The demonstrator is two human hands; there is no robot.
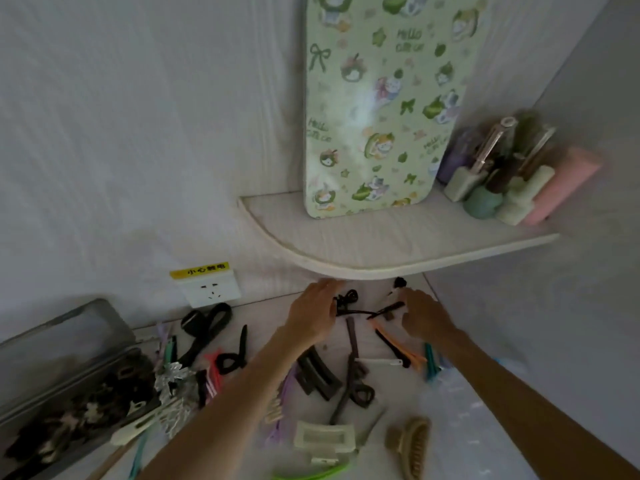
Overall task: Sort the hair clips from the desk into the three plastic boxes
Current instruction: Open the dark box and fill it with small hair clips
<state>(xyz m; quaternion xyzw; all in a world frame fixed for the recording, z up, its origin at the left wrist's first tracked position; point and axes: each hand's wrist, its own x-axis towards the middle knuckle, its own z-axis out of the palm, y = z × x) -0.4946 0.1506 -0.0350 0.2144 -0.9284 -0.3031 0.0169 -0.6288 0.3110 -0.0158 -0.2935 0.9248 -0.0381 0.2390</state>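
Both hands reached to the far side of the desk (398, 403). The left hand (313, 315) pinched a black clip (346, 301); the right hand (424, 315), fingers curled, gripped a dark slim clip (386, 310). More clips lay scattered nearer.

We note a pale green board (381, 105) printed with cats and bows, a yellow label (200, 270) over the white socket (211, 289), black clips (346, 301), an orange clip (398, 344), a pink bottle (564, 185).
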